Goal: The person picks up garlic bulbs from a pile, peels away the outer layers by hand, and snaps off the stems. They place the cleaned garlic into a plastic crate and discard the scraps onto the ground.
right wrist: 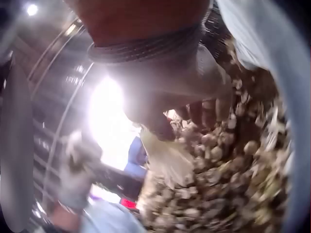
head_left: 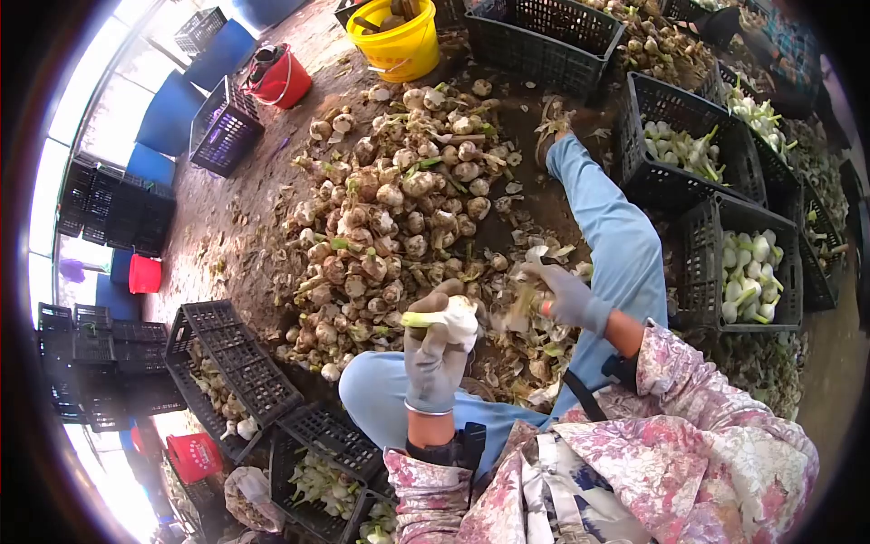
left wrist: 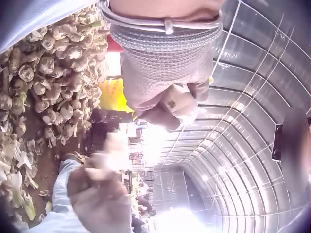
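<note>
Garlic bulb (head_left: pixel 462 325), white-skinned with a short green stem, sits in the grip of a person's gloved left hand (head_left: pixel 433 358), raised above the left thigh and just short of a large pile of garlic (head_left: pixel 390 213) on the earthen floor. Thumb and fingers of that hand curl around the bulb, as the left wrist view also shows. To its right, well apart from the bulb, the gloved right hand (head_left: pixel 569 299) pinches a pale, papery husk (right wrist: pixel 167 160) between thumb and fingers, its other fingers loosely bent; motion blurs the husk in the head view. An orange patch shows beside the right fingers, too small to identify. Loose skins (head_left: pixel 535 358) litter the ground between the person's blue trouser legs (head_left: pixel 625 245). At right, a black crate (head_left: pixel 696 263) holds white bulbs with trimmed green stems, near the person's outstretched right leg. Beyond the pile stand a yellow bucket (head_left: pixel 408 60) and, farther left, a red bucket (head_left: pixel 288 83). Floral sleeves (head_left: pixel 693 372) cover both arms.
</note>
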Tool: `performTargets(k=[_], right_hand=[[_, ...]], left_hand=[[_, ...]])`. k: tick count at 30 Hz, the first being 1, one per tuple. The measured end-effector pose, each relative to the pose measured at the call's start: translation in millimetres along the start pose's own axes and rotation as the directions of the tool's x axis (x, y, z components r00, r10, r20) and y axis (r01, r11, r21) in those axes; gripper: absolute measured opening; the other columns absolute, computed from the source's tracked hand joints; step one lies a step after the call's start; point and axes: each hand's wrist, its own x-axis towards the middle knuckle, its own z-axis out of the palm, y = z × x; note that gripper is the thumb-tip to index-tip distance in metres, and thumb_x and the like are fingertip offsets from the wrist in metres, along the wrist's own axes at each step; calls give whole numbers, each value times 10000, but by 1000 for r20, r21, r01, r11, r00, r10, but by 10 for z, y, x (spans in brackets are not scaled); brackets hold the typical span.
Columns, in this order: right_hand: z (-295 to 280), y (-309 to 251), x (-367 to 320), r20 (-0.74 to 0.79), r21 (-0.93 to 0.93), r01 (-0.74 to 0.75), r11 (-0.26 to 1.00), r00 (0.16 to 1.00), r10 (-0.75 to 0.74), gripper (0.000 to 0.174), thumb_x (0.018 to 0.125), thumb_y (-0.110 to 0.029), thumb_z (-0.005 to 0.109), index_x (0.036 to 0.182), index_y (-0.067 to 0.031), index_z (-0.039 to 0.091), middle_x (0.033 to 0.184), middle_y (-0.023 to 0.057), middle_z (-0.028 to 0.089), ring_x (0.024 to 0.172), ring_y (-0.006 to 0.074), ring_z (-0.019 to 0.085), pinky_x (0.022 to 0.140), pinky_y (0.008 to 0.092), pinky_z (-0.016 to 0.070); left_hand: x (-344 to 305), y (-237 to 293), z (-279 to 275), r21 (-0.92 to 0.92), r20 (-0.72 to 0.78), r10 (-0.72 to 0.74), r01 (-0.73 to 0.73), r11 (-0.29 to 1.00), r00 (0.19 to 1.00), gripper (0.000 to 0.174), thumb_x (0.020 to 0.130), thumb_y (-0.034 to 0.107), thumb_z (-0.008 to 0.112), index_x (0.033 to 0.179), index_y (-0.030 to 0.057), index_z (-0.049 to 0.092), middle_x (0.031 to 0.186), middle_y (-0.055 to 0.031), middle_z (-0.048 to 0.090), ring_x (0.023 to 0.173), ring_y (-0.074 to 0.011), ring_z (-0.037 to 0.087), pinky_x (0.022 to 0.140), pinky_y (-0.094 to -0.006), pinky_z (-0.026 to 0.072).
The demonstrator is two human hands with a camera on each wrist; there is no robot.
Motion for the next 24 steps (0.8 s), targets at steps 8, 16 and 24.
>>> performTargets(k=[8,16,24], right_hand=[[264,-930,10,-80,242,93,966,994,-76,317,801,-150,708,1065,1,621,923,70,652,824,119,618,765,240,492],[358,-930,-37,-244,-152,275,949,920,-306,321,743,-170,730,1030,-50,653,930,126,661,805,239,645,722,301,508],[443,-688,101,-261,-318,212,924,917,-301,75,770,-89,661,824,-43,639,784,122,635,704,272,622,627,332,484]], left_hand=[[-15,-164,36,464,-6,90,-77,883,996,240,841,101,643,1063,12,620,1186,-85,462,1045,-201,536,914,-327,465],[17,-288,-52,501,-75,168,-108,859,983,251,849,104,629,1069,4,564,1156,-94,493,990,-190,561,871,-298,477],[50,-184,-92,303,-241,128,-50,952,962,203,921,206,544,996,17,559,1015,-93,573,945,-159,554,852,-285,448]])
